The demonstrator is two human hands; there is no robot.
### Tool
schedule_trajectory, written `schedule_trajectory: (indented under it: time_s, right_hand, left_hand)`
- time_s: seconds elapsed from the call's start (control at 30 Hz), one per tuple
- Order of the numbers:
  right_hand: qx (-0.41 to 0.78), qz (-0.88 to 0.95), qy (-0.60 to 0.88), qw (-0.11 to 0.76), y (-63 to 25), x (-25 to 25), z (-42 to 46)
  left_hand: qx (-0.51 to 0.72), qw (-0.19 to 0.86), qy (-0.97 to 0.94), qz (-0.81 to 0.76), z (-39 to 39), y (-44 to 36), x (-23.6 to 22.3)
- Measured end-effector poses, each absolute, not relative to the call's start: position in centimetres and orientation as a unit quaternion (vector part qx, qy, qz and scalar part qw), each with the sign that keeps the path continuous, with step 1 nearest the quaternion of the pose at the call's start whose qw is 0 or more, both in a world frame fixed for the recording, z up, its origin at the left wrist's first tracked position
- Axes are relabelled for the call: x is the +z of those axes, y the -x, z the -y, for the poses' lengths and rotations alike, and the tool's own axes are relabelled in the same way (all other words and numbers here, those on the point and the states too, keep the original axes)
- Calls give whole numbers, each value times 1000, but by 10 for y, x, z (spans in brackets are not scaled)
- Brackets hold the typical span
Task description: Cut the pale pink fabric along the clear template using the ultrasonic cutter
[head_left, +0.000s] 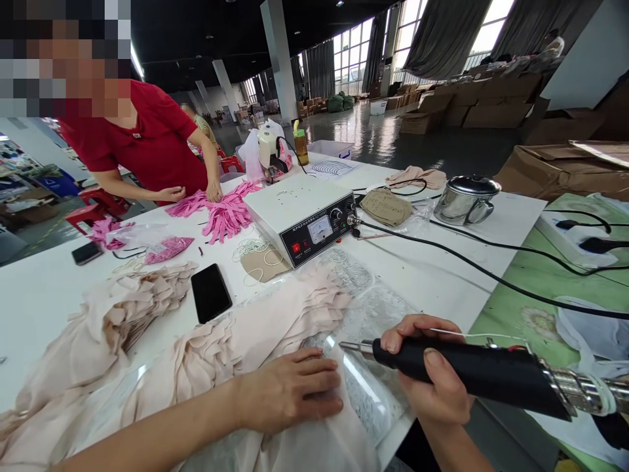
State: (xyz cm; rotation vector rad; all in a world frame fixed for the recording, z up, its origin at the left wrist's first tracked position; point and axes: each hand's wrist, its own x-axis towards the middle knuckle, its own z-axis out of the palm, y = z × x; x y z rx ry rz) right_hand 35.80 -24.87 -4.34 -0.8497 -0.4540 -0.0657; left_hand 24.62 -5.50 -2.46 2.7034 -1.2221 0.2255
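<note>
My left hand (289, 391) lies flat, fingers stretched out, on pale beige fabric (265, 334) near the front of the table. My right hand (432, 373) is wrapped round a thick black hand tool (462, 370) with a narrow metal tip (350, 345). The tip points left, close to the fabric edge beside my left fingers; whether it touches cannot be made out. Under the fabric is a clear plastic sheet (371, 373). More layered beige pieces (132, 295) are heaped at the left. A black cable (442, 246) comes from a white control box (314, 233) with a meter.
A phone (211, 293) lies left of the box. Across the table, a person in red (142, 144) handles pink strips (226, 210). A metal mug (466, 200) and brown templates (386, 207) stand behind. At right, a power strip (570, 239) rests on green cloth (531, 288).
</note>
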Motion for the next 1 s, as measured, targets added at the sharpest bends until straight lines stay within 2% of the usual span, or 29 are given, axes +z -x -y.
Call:
schedule_trajectory:
  time_s: [0.7,1.0]
  right_hand:
    - [-38,167,452,876,-358,-48,250]
    - [-31,164,457,874,-362,-41,249]
  left_hand:
    - [97,52,-890,442,58,-248,-31]
    - [43,68,-891,446,57,-249,-30]
